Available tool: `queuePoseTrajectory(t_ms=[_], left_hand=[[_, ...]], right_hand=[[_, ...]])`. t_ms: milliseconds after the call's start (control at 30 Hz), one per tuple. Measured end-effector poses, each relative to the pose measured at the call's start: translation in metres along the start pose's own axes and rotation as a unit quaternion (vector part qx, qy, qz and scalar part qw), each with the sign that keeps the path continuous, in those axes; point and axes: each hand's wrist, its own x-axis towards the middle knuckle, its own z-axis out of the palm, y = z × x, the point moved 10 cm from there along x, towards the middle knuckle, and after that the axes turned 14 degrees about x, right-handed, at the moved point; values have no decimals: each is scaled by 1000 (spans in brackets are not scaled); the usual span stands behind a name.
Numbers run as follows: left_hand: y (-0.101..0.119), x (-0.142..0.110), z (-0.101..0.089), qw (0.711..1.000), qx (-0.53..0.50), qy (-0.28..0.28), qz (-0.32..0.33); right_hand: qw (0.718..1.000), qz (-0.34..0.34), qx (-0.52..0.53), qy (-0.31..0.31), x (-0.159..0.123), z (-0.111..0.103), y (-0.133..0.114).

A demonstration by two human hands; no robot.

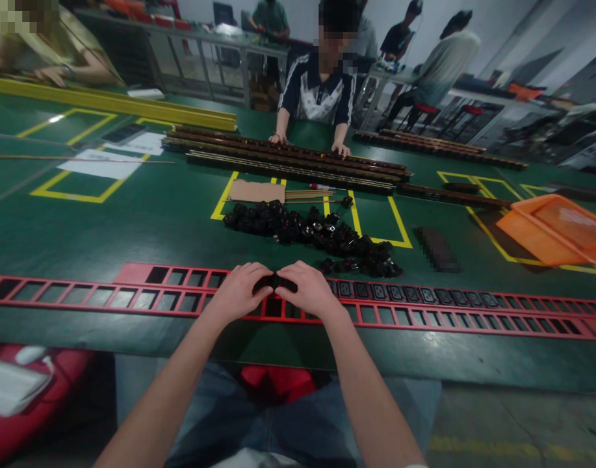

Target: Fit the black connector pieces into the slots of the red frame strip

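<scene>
My left hand [243,287] and my right hand [305,284] meet over a long red slotted frame [127,286], fingers curled toward each other. Between the fingertips they grip a small black part [275,281], mostly hidden, so its kind does not show. To the right of my hands, several square black sockets [386,290] sit in a row in the frame's openings. Many other openings show the green table through them. Just beyond the hands lies a loose pile of small black parts [302,227].
Brown cardboard [257,192] and thin rods lie behind the pile. Long dark strips [288,159] cross the table, with a co-worker's hands [340,148] on them. An orange bin [556,231] stands right; a yellow rail [132,104] lies far left. Another person sits there.
</scene>
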Motion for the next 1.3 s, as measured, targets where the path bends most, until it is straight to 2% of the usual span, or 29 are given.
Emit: queuePoseTrajectory(t_ms=[467, 833, 1033, 1300], left_hand=[[-4, 0, 1, 1000, 1, -8, -27], [-3, 0, 1, 1000, -5, 0, -9], [-6, 1, 3, 1000, 1, -1, -17], [-4, 0, 1, 1000, -5, 5, -8]], right_hand=[[999, 40, -15, 1, 1, 0, 0], [1000, 11, -11, -5, 1, 1, -2], [999, 32, -32, 2, 1, 0, -1], [999, 25, -32, 0, 1, 1, 0]])
